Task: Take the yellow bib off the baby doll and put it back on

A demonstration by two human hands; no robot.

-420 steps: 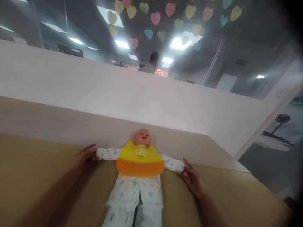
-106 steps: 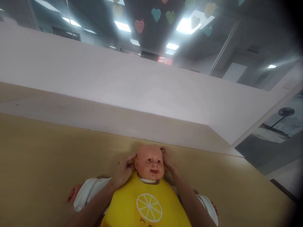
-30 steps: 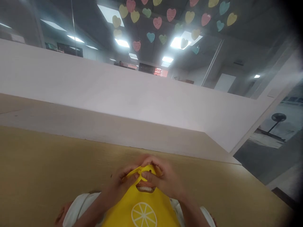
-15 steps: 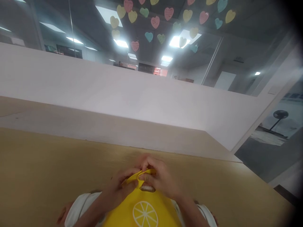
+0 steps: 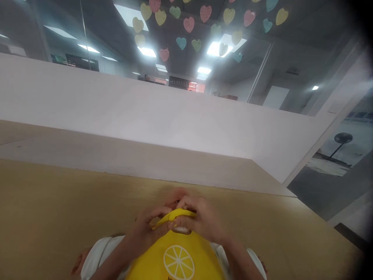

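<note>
Hands meet over the doll's head (image 5: 175, 195): left hand (image 5: 147, 229) and right hand (image 5: 201, 221) both pinch the yellow bib (image 5: 175, 256) neck strap (image 5: 175, 214), fingers closed on it. Bib lies on the doll's chest, on the table (image 5: 58, 202). A loosened pinch could, I judge, let the strap spring free.

No readable text, brand or number anywhere. Only mark: white lemon-slice emblem (image 5: 178, 261) printed on yellow bib (image 5: 192, 249); a dark trace below it cut off at frame edge, illegible. Red-lit sign (image 5: 196, 86) far beyond the partition, too blurred to read. Paper hearts (image 5: 189, 24) on ceiling, any writing indistinct.
</note>
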